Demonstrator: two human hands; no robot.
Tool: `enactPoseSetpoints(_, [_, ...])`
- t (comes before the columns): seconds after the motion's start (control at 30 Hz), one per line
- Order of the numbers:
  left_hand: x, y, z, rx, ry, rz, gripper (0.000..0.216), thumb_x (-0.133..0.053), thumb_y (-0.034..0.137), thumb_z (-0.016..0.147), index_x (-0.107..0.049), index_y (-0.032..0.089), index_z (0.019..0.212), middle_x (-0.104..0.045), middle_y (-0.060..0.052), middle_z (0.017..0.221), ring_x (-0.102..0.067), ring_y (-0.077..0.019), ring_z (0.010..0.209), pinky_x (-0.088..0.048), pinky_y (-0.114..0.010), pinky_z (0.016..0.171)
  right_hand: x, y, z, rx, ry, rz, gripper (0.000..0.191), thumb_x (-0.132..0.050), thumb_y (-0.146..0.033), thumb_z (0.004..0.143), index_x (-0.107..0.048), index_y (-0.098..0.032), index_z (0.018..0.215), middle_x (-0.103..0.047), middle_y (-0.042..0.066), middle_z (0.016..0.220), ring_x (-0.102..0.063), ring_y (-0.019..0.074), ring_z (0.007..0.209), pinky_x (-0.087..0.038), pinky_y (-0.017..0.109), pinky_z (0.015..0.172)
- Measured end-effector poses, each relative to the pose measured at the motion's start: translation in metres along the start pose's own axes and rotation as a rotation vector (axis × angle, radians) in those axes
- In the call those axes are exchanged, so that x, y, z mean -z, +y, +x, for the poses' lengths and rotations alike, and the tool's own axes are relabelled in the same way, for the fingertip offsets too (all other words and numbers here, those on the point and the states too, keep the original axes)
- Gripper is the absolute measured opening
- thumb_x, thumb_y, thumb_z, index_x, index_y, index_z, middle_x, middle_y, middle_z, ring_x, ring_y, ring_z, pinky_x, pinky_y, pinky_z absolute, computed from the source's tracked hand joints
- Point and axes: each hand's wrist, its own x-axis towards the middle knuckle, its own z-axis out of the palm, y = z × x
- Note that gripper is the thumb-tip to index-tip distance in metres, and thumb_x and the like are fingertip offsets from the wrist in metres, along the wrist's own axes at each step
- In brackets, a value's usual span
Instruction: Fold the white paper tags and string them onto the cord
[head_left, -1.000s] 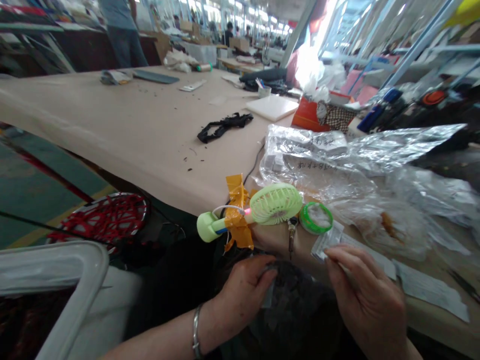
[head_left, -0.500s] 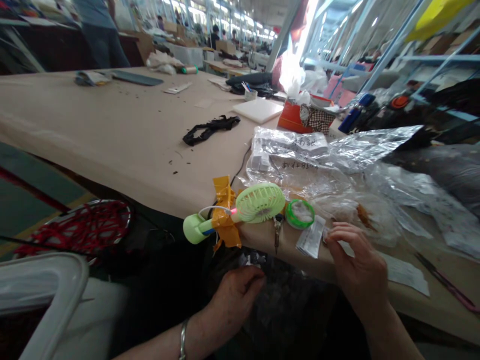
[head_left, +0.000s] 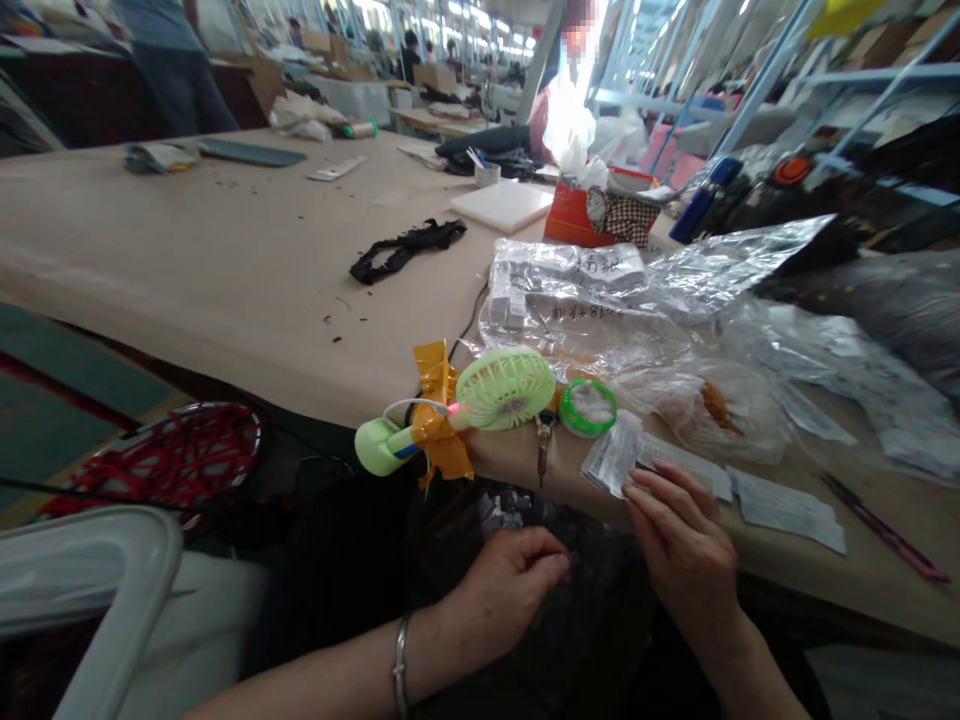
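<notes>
My left hand (head_left: 517, 590) is closed above my lap, short of the table edge. Its thumb and fingers are curled together; anything inside is hidden. At the edge, my right hand (head_left: 682, 550) has its fingers stretched forward, the tips touching a small stack of white printed labels (head_left: 611, 452). Beyond those fingers lie another printed slip (head_left: 686, 462) and a white slip (head_left: 787, 508). Left of the stack are a green-rimmed round container (head_left: 589, 408) and a small metal-tipped tool (head_left: 543, 455). Small greyish pieces (head_left: 506, 508) rest on dark material below the edge.
A green handheld fan (head_left: 506, 388) is fixed to the edge with yellow tape (head_left: 442, 425). Clear plastic bags (head_left: 600, 320) spread behind the labels. Pink-handled scissors (head_left: 885, 525) lie at right. A black fabric strip (head_left: 409, 250) is farther back. A white bin (head_left: 150, 560) stands lower left.
My right hand has shifted left and down, from raised with a pinch to stretched fingers on the labels. More slips show beyond it. My left hand has moved right, still closed.
</notes>
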Motion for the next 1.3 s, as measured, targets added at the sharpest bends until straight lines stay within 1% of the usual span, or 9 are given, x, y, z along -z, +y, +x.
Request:
enactPoseSetpoints(0.23, [-0.025, 0.028, 0.011, 0.194, -0.230, -0.720, 0.036, -0.064, 0.045, 0.077, -0.063, 0.012, 0.090, -0.063, -0.004, 0.077, -0.058, -0.0111, 0.065, -0.046, -0.026, 0.066, 0.016, -0.031, -0.019, 0.051, -0.054, 0.179, 0.024, -0.062, -0.004, 0.082, -0.067, -0.017, 0.101, -0.066, 0.009, 0.107, -0.053, 0.0273, 0.117, -0.049, 0.044, 0.093])
enactPoseSetpoints(0.33, [-0.032, 0.031, 0.016, 0.198, -0.179, -0.846, 0.031, -0.073, 0.038, 0.070, -0.063, 0.011, 0.081, -0.058, 0.000, 0.070, -0.051, -0.0059, 0.056, -0.039, -0.018, 0.054, 0.020, -0.045, -0.028, 0.103, -0.127, 0.225, 0.025, -0.059, -0.003, 0.083, -0.067, -0.017, 0.102, -0.065, 0.009, 0.108, -0.052, 0.0271, 0.118, -0.047, 0.046, 0.096])
enactPoseSetpoints(0.4, [-0.034, 0.030, 0.019, 0.208, -0.132, -0.821, 0.027, -0.074, 0.033, 0.069, -0.062, 0.011, 0.076, -0.056, 0.001, 0.066, -0.048, -0.0045, 0.053, -0.035, -0.016, 0.050, 0.022, -0.045, -0.028, 0.116, -0.147, 0.234, 0.026, -0.059, -0.004, 0.082, -0.066, -0.016, 0.104, -0.065, 0.009, 0.108, -0.052, 0.0265, 0.117, -0.047, 0.045, 0.096])
enactPoseSetpoints(0.53, [-0.035, 0.025, 0.019, 0.261, -0.144, -0.749, 0.022, -0.067, 0.033, 0.076, -0.059, 0.013, 0.080, -0.060, -0.001, 0.067, -0.056, -0.0095, 0.056, -0.046, -0.024, 0.058, 0.030, -0.025, -0.012, 0.026, -0.119, 0.203, 0.031, -0.059, -0.009, 0.085, -0.060, -0.013, 0.115, -0.064, 0.011, 0.108, -0.055, 0.0249, 0.113, -0.050, 0.041, 0.091])
enactPoseSetpoints(0.63, [-0.034, 0.028, 0.017, 0.279, -0.116, -0.714, 0.018, -0.063, 0.031, 0.078, -0.057, 0.014, 0.080, -0.062, -0.003, 0.069, -0.059, -0.0111, 0.058, -0.048, -0.026, 0.060, 0.031, -0.015, -0.001, -0.025, -0.059, 0.193, 0.027, -0.058, -0.007, 0.085, -0.062, -0.016, 0.110, -0.065, 0.008, 0.100, -0.059, 0.0219, 0.104, -0.051, 0.038, 0.087])
enactPoseSetpoints(0.77, [-0.034, 0.033, 0.016, 0.280, -0.083, -0.670, 0.016, -0.064, 0.027, 0.074, -0.055, 0.014, 0.075, -0.060, -0.001, 0.064, -0.057, -0.0105, 0.055, -0.048, -0.026, 0.058, 0.026, -0.021, -0.009, -0.069, -0.015, 0.227, 0.028, -0.057, -0.007, 0.085, -0.061, -0.018, 0.110, -0.062, 0.008, 0.101, -0.059, 0.0222, 0.101, -0.051, 0.039, 0.085])
enactPoseSetpoints(0.9, [-0.037, 0.027, 0.015, 0.288, -0.054, -0.623, 0.018, -0.067, 0.025, 0.066, -0.053, 0.015, 0.073, -0.059, 0.001, 0.064, -0.056, -0.0113, 0.056, -0.049, -0.028, 0.057, 0.028, -0.014, -0.015, -0.080, -0.002, 0.019, 0.039, -0.057, -0.010, 0.086, -0.055, -0.020, 0.123, -0.059, 0.011, 0.109, -0.054, 0.0270, 0.111, -0.047, 0.046, 0.092])
enactPoseSetpoints(1.13, [-0.040, 0.014, 0.011, 0.281, -0.060, -0.557, 0.021, -0.063, 0.019, 0.062, -0.049, 0.018, 0.076, -0.056, 0.004, 0.057, -0.057, -0.0126, 0.051, -0.045, -0.025, 0.052, 0.030, 0.015, 0.000, -0.102, -0.223, -0.407, 0.047, -0.050, -0.041, 0.092, -0.052, -0.011, 0.129, -0.062, 0.017, 0.117, -0.052, 0.0338, 0.111, -0.044, 0.051, 0.092])
enactPoseSetpoints(1.3, [-0.035, 0.016, 0.009, 0.295, -0.048, -0.507, 0.020, -0.061, 0.017, 0.063, -0.059, 0.015, 0.083, -0.055, 0.004, 0.061, -0.052, -0.0089, 0.048, -0.040, -0.021, 0.049, 0.023, 0.008, -0.010, -0.099, -0.249, -0.451, 0.038, -0.052, -0.033, 0.091, -0.057, -0.013, 0.123, -0.063, 0.014, 0.120, -0.054, 0.0330, 0.111, -0.043, 0.049, 0.091])
